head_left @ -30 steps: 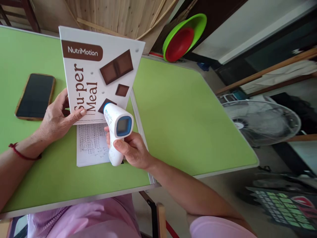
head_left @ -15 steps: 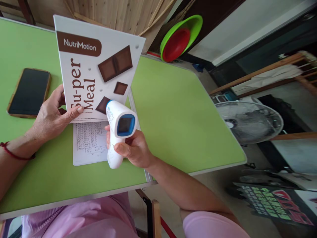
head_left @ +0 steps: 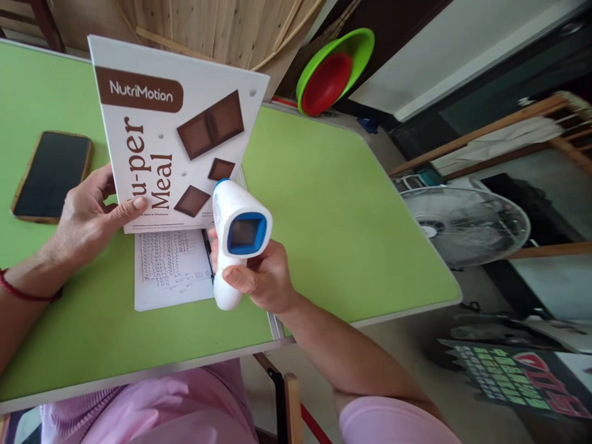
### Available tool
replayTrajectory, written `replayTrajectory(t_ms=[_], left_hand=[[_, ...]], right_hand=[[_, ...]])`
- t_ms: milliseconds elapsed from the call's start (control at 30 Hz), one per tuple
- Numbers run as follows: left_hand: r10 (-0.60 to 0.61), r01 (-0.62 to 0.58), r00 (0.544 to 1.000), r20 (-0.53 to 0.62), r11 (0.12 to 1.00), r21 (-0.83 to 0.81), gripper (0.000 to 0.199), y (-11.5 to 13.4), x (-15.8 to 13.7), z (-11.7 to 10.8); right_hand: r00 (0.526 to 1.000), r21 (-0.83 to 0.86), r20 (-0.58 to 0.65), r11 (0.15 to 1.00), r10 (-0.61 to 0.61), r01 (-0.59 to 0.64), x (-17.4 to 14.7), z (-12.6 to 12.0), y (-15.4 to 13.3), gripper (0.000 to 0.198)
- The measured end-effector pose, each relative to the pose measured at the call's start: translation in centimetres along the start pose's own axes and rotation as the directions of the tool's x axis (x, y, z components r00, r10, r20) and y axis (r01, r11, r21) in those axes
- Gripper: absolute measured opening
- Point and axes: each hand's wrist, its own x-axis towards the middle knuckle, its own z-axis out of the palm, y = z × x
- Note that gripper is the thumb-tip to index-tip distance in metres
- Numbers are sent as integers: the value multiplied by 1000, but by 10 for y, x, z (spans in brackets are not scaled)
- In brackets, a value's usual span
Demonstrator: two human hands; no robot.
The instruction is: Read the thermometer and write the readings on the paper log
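Note:
My left hand (head_left: 95, 216) grips the lower left edge of a white box (head_left: 222, 197) printed "NutriMotion" and "Meal" with chocolate pieces, its thumb on the front and the fingers hidden behind. The box stands tilted upright above the table. Wrapped around the handle of a white infrared thermometer (head_left: 226, 290) is my right hand (head_left: 263, 277). The thermometer's blue-framed screen faces me and looks dark; its front end points toward the box's lower right. Beneath them lies a sheet of handwritten paper (head_left: 178, 290), with a dark pen partly showing at its right side.
A phone in a brown case (head_left: 53, 176) lies on the green table (head_left: 333, 209), left of my left hand. Beyond the table are a green basin (head_left: 365, 52) holding a red basin (head_left: 328, 83), a fan (head_left: 472, 225) and a printed sign (head_left: 518, 376).
The thermometer in my right hand has moved right and slightly nearer, uncovering a chocolate picture and part of the pen. The box has shifted a little left and down with my left hand.

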Motion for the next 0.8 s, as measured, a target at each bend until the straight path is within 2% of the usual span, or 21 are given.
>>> replayTrajectory(t_ms=[100, 267, 433, 533, 633, 733, 800], left_hand=[[46, -46, 998, -32, 999, -24, 49, 1, 0, 2], [169, -142, 972, -166, 976, 162, 61, -11, 9, 6], [114, -85, 985, -128, 974, 208, 73, -34, 21, 7], [95, -76, 991, -95, 980, 185, 71, -40, 19, 5], [91, -61, 990, -112, 967, 249, 67, -34, 13, 1], [89, -23, 967, -240, 964, 266, 53, -15, 3, -1], [168, -99, 945, -281, 965, 242, 36, 4, -4, -1]], right_hand=[[997, -59, -63, 997, -51, 47, 2, -3, -3, 31], [985, -116, -140, 989, -104, 88, 7, -7, -4, 34], [983, -125, -128, 986, -130, 114, 9, -7, -4, 29], [986, -173, -124, 981, -115, 93, 10, -9, -6, 31], [985, -240, -139, 968, -104, 68, 13, -14, -7, 34], [983, -284, -146, 957, -111, 66, 15, -20, -8, 33], [985, -343, -134, 937, -110, 58, 17, -25, -11, 34]])
